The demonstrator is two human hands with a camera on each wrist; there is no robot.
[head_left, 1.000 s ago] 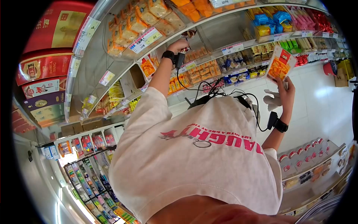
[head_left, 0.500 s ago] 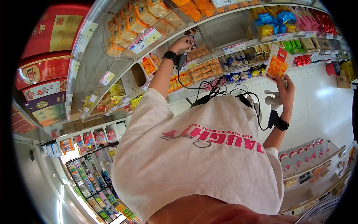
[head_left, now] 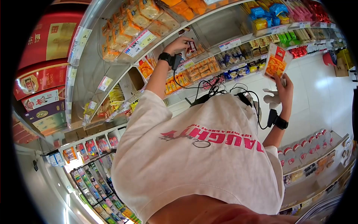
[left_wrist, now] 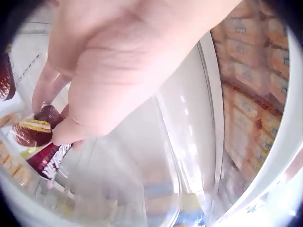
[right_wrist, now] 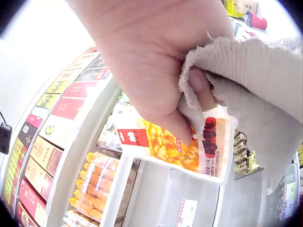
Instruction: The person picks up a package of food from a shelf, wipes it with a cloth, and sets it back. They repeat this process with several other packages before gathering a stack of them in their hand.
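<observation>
My left hand (head_left: 178, 44) is over a clear bin on the shelf, pinching a small dark red snack packet (head_left: 191, 47) between thumb and fingers. In the left wrist view the snack packet (left_wrist: 45, 142) shows a picture of a chocolate-coated cake with a yellow and white filling. Out over the aisle, my right hand (head_left: 285, 92) grips a flat food packet (head_left: 276, 62) with an orange picture and a red label. A pale grey knitted cloth (right_wrist: 258, 90) is held in the same right hand, its folds hiding some of the fingers.
Shelves of bagged snacks (head_left: 128, 28) curve around the front, with price tags (head_left: 140, 43) along their edges. Red gift boxes (head_left: 39, 80) are stacked at the left. Lidded jars (head_left: 298, 153) line a low shelf at the right. Black cables (head_left: 214, 87) hang between the wrists.
The red snack packet has come up with the left fingers and shows more of its printed face. The right hand holds its packet in nearly the same place.
</observation>
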